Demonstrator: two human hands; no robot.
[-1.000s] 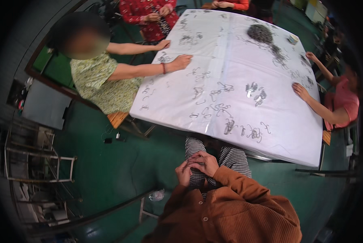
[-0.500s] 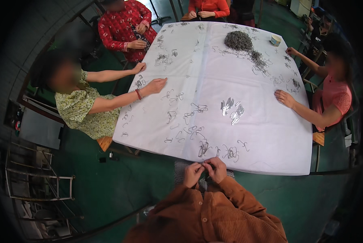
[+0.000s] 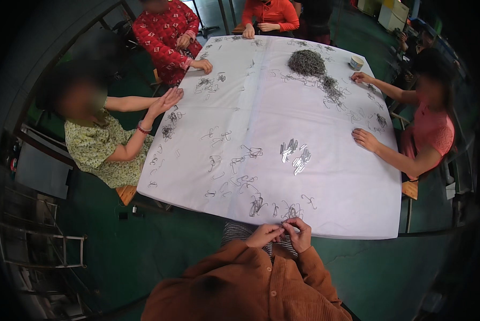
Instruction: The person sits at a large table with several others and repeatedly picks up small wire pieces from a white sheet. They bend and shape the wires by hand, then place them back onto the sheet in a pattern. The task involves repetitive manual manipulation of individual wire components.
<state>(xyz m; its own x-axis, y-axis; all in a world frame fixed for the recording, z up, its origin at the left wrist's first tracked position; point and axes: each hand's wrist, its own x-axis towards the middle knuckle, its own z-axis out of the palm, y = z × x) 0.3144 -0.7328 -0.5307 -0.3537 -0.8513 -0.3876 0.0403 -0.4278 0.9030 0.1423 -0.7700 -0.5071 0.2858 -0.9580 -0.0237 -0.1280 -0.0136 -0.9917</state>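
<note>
At the near edge of the white-covered table (image 3: pixel 325 214), my left hand (image 3: pixel 264 235) and my right hand (image 3: pixel 299 233) meet with their fingertips pinched together. Whatever lies between the fingers is too small to make out. Just beyond them is a heap of thin, bent, dark wire hooks (image 3: pixel 292 211), and to its left lies another small cluster of hooks (image 3: pixel 256 205). A few loose hooks (image 3: pixel 308 200) rest farther right. Bright, straight-looking metal pieces (image 3: pixel 289 150) lie in a group near the table's middle.
A large tangled pile of wire (image 3: pixel 306 63) and a small tub (image 3: pixel 356 63) stand at the far right. Co-workers sit around: a green-patterned top (image 3: pixel 93 144) at left, a red jacket (image 3: pixel 165 40) and an orange-red top (image 3: pixel 272 13) behind, a pink top (image 3: pixel 432 139) at right.
My joined hands have shifted slightly right and down in the picture. The left co-worker's hands have come together, the red-jacketed one reaches onto the table, and the view has moved a little.
</note>
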